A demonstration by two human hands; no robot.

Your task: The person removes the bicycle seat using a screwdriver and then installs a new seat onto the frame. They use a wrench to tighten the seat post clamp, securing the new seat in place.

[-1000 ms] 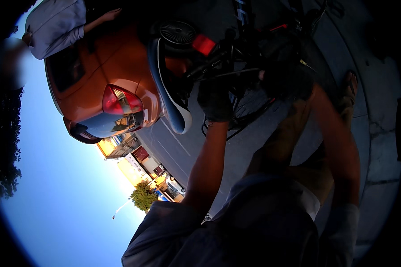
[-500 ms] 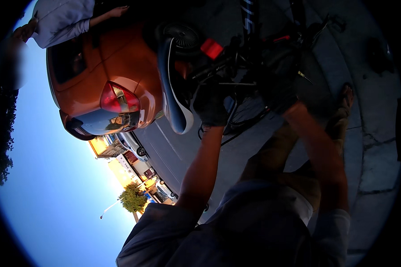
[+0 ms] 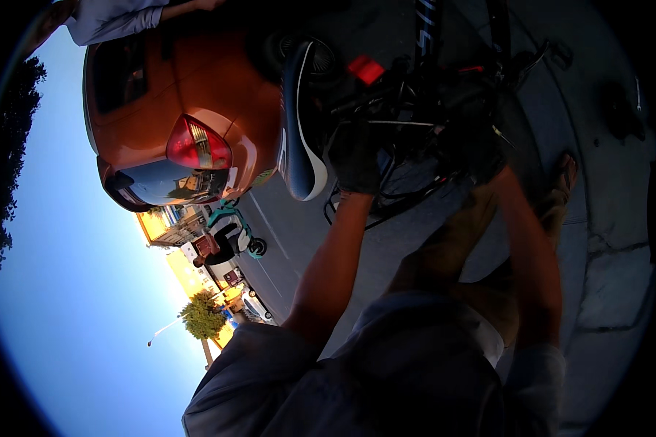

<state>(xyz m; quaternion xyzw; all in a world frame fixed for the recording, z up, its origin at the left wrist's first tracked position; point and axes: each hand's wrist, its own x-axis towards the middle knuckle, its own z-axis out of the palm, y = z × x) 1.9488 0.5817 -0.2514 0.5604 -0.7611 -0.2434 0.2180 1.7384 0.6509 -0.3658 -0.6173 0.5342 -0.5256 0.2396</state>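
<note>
In dark gloves, both my hands work at the rear of a black bicycle (image 3: 427, 33). My left hand (image 3: 354, 159) is closed beside the dark rear rack, just right of the blue-black saddle (image 3: 299, 120). A thin silver rod (image 3: 404, 123) runs from its fingers toward my right hand (image 3: 475, 149). Deep shadow hides the right hand's fingers among the dark bicycle parts. Close by it, a slim thing with a yellowish end (image 3: 501, 136) sticks out; its kind is unclear. A red reflector (image 3: 366, 70) shows beyond the left hand.
An orange car (image 3: 197, 95) stands close at the left, beyond the saddle. Another person's sleeve (image 3: 113, 22) is at the top left. A pedal (image 3: 560, 55) juts out at the right. A rider on a teal scooter (image 3: 239, 226) is in the road; a dark object (image 3: 619, 109) lies far right.
The view has shifted and turned slightly, so the saddle and car sit differently. The teal scooter and its rider have come into sight behind the car. My hands stay at the bicycle's rear.
</note>
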